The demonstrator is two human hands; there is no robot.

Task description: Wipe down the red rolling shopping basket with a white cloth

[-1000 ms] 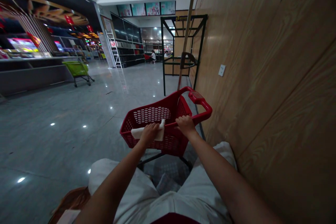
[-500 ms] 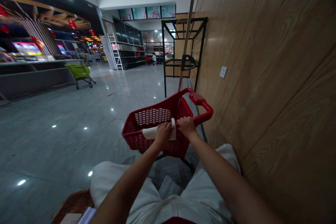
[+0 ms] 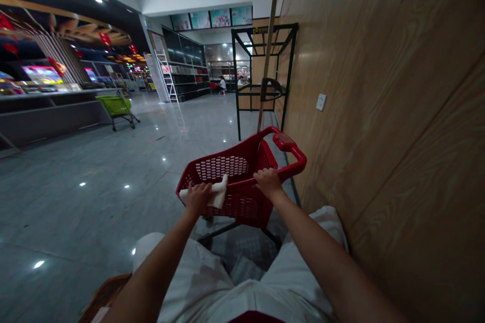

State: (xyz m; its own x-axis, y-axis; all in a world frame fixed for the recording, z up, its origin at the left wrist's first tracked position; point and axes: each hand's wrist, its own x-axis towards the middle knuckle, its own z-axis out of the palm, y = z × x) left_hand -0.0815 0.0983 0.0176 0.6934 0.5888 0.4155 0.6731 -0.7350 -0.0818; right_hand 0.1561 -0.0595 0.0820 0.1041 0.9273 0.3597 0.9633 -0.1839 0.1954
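A red plastic shopping cart (image 3: 246, 207) with a perforated basket stands right in front of my knees, its handle toward the wall. My left hand (image 3: 199, 197) is closed over a white cloth (image 3: 217, 194), which drapes across the near rim toward the front end of the basket. Farther right along that same rim, close to the handle, my right hand (image 3: 268, 181) wraps its fingers around the red edge. The inside of the basket is partly hidden by the near side.
A wood-panelled wall (image 3: 371, 101) with a socket (image 3: 321, 102) runs along my right. Ahead stands a dark metal frame (image 3: 235, 86), with a pole (image 3: 268, 50) in front of it. A green cart (image 3: 115, 106) is by the counter at left. People sit far back.
My left hand has slid left along the near rim, taking the white cloth toward the front end of the basket. My right hand keeps its place on the rim.
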